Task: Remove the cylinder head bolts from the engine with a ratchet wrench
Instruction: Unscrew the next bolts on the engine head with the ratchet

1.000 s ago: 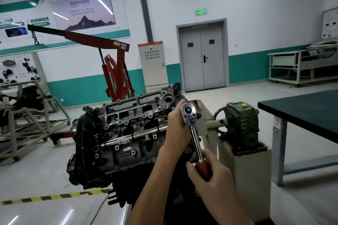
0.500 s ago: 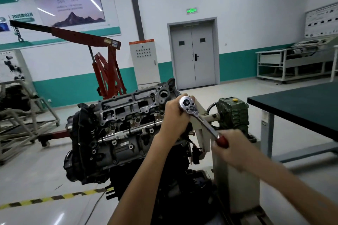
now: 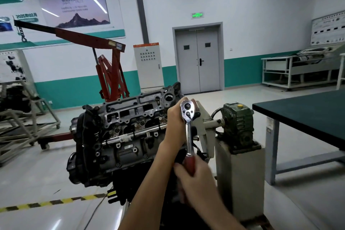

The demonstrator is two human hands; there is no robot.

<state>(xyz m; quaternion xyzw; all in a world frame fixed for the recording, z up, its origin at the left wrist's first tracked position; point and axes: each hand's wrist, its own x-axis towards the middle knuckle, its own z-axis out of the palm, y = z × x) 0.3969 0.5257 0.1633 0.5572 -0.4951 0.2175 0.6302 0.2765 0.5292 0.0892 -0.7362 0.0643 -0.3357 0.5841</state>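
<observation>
The dark engine (image 3: 121,136) hangs on a stand, its cylinder head (image 3: 138,112) tilted toward me. A chrome ratchet wrench (image 3: 188,129) with a red grip stands nearly vertical at the head's right end. My left hand (image 3: 175,123) wraps around the ratchet's head and presses it against the engine. My right hand (image 3: 194,177) grips the red handle below. The socket and the bolt under it are hidden behind my left hand.
The stand's green gearbox (image 3: 237,123) on a grey pedestal (image 3: 240,177) sits right of the engine. A dark-topped workbench (image 3: 306,115) is at the right. A red engine hoist (image 3: 110,73) stands behind. Yellow-black tape (image 3: 52,201) marks the floor at left.
My right hand has swung the ratchet handle from pointing down-right back to nearly straight down. My left hand has stayed on the ratchet head.
</observation>
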